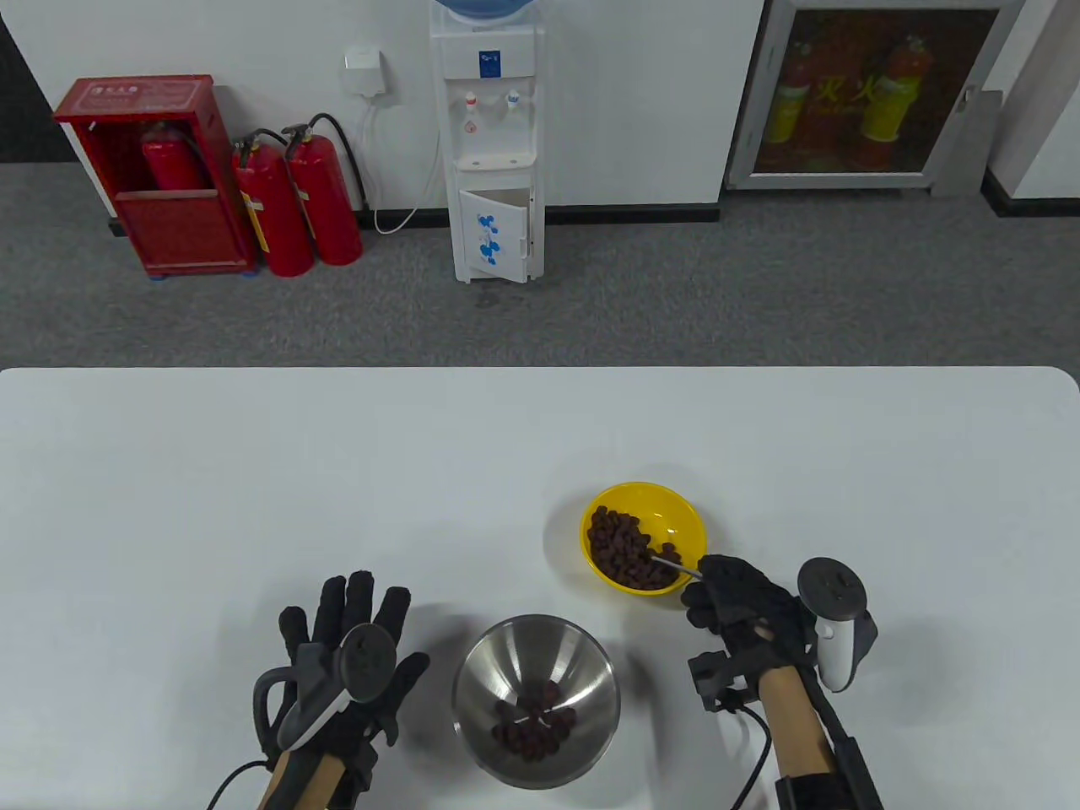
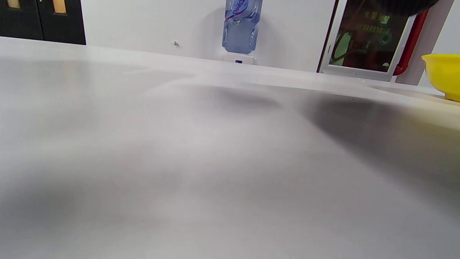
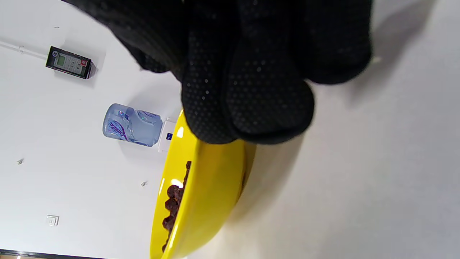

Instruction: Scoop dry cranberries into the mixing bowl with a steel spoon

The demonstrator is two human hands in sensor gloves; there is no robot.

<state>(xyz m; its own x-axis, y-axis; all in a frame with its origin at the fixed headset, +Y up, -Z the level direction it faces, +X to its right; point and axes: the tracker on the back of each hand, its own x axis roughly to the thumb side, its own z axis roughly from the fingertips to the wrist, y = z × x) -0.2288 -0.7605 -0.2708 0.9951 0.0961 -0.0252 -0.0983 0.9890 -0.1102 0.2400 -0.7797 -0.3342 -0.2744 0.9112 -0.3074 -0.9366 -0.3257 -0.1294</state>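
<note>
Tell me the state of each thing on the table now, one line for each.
yellow bowl: upright, holds cranberries
steel spoon: in the yellow bowl, tip among the cranberries
mixing bowl: upright, some cranberries inside
right hand: grips the spoon handle
left hand: flat on the table, fingers spread

The near right of the white table (image 1: pixel 169 472) is taken up by the yellow bowl (image 1: pixel 679 510) and, just in front, the steel mixing bowl (image 1: pixel 591 675), with a narrow strip of table between them. Broad bare tabletop is seen to the left and behind.
</note>
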